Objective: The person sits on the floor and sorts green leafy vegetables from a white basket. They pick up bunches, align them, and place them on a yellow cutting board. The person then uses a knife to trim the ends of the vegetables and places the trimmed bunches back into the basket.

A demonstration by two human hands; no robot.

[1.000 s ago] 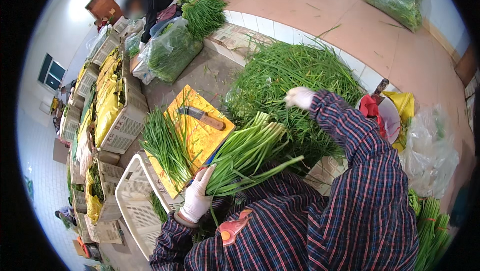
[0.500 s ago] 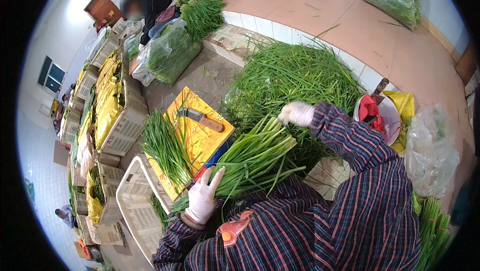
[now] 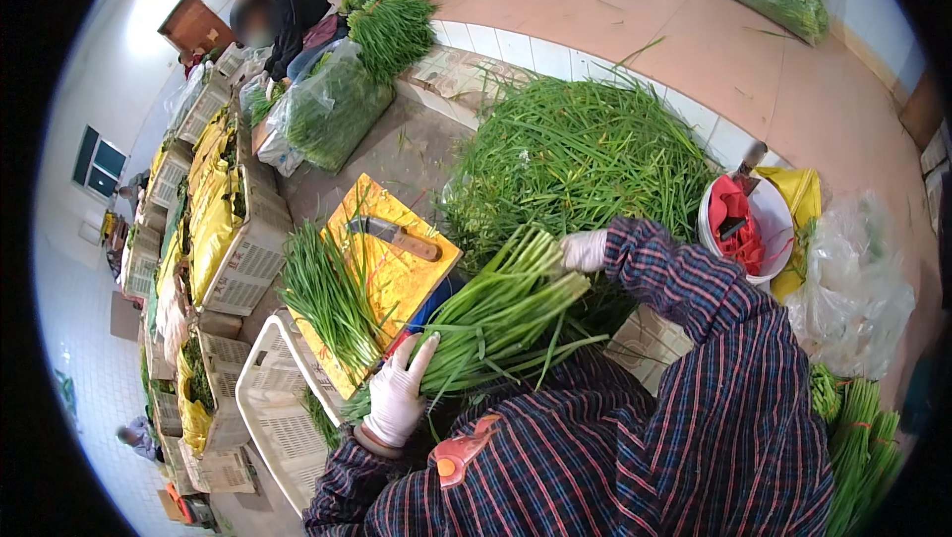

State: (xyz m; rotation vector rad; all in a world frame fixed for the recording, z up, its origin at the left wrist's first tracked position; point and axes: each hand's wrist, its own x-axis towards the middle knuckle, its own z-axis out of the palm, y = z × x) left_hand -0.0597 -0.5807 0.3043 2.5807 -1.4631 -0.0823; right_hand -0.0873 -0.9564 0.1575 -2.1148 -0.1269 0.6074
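Across my lap lies a thick bunch of green chives [image 3: 496, 309], pale stem ends pointing to the upper right. My left hand [image 3: 399, 400], in a white glove, is wrapped round its lower left part, two fingers showing over the leaves. At the stem ends, my gloved right hand [image 3: 583, 250] grips the chives with bent fingers; its fingertips are partly hidden by the stems. Beyond my left hand is a yellow board [image 3: 369, 202]. On it rest a smaller bunch of chives [image 3: 322, 289] and a knife with a wooden handle [image 3: 397, 237].
A large heap of loose chives [image 3: 585, 150] lies ahead. At right stand a white bucket [image 3: 778, 230] with a red cloth inside and a clear plastic bag [image 3: 858, 284]. A white crate [image 3: 268, 408] sits at my left; stacked crates [image 3: 248, 259] and a co-worker [image 3: 288, 21] are farther off.
My right hand has moved slightly down, closer against the stem ends, and its fingers are now more tucked in. My left hand keeps its hold on the bunch.
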